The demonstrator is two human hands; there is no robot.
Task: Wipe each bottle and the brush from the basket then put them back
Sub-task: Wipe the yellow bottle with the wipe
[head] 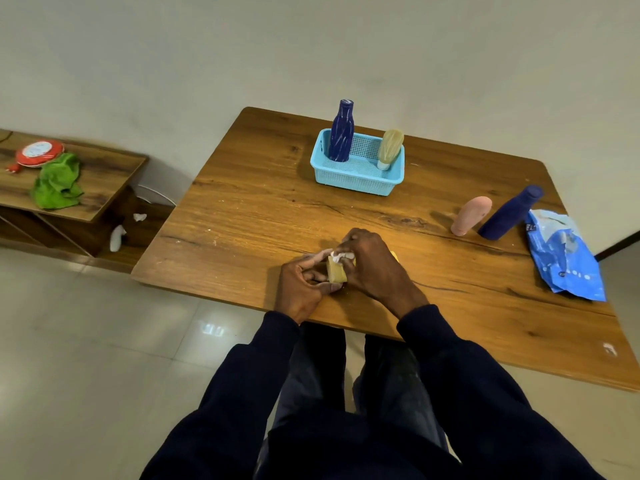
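Roughly by size: the table fills mid-frame. At upper centre the basket holds a blue bottle and the brush, both upright. At the right edge lies a blue packet, with a second blue bottle and a pink bottle standing beside it.

Low centre, the left hand pinches the near end of a yellow bottle. The right hand curls over it, clutching a white wipe.

The bottle looks light, stiff and probably slick, so it is best held by the end.

Count: four bottles, one brush, one basket, one wipe.
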